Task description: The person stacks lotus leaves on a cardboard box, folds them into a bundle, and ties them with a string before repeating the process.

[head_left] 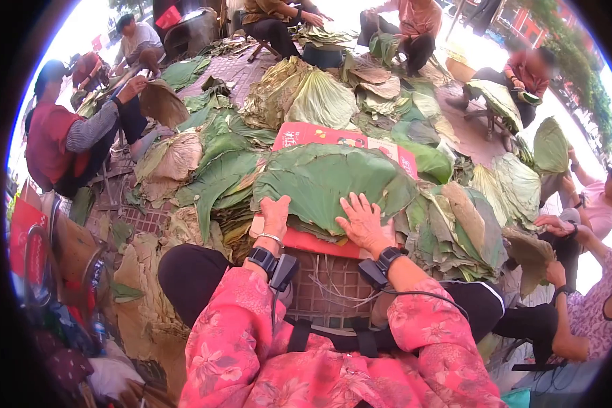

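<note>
A large green lotus leaf point(333, 178) lies folded across a stack of leaves in front of me, its rounded edge away from me. At its near left corner my left hand point(274, 219) has its fingers curled on the leaf's edge. My right hand point(364, 224) rests on the near right part of the same leaf, fingers spread flat. Beneath the stack shows a red cardboard piece point(319, 241). Behind the leaf is a red printed cardboard box piece point(313, 136). White strings point(336, 289) hang below, between my wrists.
Piles of dried leaves point(299, 95) spread ahead, with more leaves point(455, 224) close on my right. Several people sit around, including a person in a red vest point(58, 146) at left and a person in patterned clothing point(602, 306) at right. A folding chair point(64, 251) stands left.
</note>
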`<move>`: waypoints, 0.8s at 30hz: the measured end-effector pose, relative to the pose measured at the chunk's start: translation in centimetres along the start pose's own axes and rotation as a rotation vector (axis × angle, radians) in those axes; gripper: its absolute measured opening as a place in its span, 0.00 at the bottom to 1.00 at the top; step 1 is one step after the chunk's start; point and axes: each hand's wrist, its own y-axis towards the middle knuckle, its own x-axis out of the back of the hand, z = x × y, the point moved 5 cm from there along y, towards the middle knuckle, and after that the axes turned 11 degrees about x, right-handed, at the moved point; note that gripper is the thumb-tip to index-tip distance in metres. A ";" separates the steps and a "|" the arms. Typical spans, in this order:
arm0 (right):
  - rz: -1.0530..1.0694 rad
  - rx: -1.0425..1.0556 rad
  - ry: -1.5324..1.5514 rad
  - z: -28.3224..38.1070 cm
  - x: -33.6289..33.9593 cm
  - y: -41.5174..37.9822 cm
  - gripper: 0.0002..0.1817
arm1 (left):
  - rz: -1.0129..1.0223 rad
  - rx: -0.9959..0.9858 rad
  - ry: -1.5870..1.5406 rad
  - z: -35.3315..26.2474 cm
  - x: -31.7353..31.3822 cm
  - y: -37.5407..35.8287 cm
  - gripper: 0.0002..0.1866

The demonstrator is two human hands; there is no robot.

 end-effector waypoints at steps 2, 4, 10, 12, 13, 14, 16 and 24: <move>-0.038 -0.006 -0.018 -0.1 -1.6 -0.7 0.30 | 0.056 0.020 -0.182 -0.3 0.7 0.4 0.14; 0.000 -0.025 0.009 -0.2 -1.7 -0.7 0.30 | -0.008 -0.146 -0.382 -1.1 1.7 2.1 0.20; 0.022 -0.037 0.037 -0.4 -1.6 -0.6 0.29 | -0.151 -0.777 0.527 -8.7 -0.1 -4.3 0.31; 0.043 -0.049 0.089 -0.6 -1.2 -0.2 0.30 | 0.150 -0.805 0.757 -6.4 -4.1 -6.4 0.32; 0.053 -0.058 0.129 -0.9 -0.5 0.2 0.30 | 0.260 -0.777 0.866 -5.1 -5.7 -7.7 0.32; 0.064 -0.067 0.165 -1.4 -0.1 0.5 0.30 | 0.305 -0.790 0.974 -3.7 -6.6 -8.5 0.33; -0.050 -0.101 0.068 -2.7 1.0 0.8 0.30 | 0.372 -0.803 1.140 -1.2 -7.4 -9.2 0.35; -0.006 -0.211 -0.038 -6.4 -1.8 0.1 0.32 | 0.435 -0.767 1.294 0.2 -7.7 -8.9 0.36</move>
